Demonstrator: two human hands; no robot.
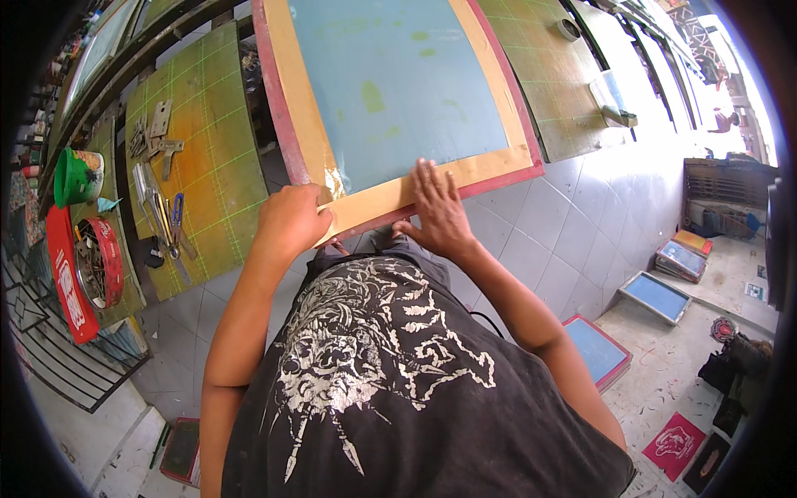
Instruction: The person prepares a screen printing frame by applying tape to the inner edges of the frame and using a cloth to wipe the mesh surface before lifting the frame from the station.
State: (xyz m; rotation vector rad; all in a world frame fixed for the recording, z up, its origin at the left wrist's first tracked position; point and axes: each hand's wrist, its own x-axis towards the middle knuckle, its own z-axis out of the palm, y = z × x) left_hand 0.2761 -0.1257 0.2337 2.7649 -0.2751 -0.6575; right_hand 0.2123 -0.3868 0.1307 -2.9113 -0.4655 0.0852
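A screen printing frame (534,168) with a dull red edge and a blue mesh (398,100) lies in front of me. Tan tape (374,202) borders the mesh along its left, right and near sides. At the near left corner my left hand (288,221) is closed round the frame, thumb on the tape; its other fingers are mostly hidden. My right hand (441,214) rests on the near tape strip with its fingers stretched out over the tape and the mesh edge. The thumb of that hand lies by the frame's near edge.
On the green gridded board (207,91) at left lie metal hinges (162,119), scissors and a blue cutter (178,212). Beyond are a green tub (79,177) and a round red tin (104,261). More framed screens (656,296) lie at right.
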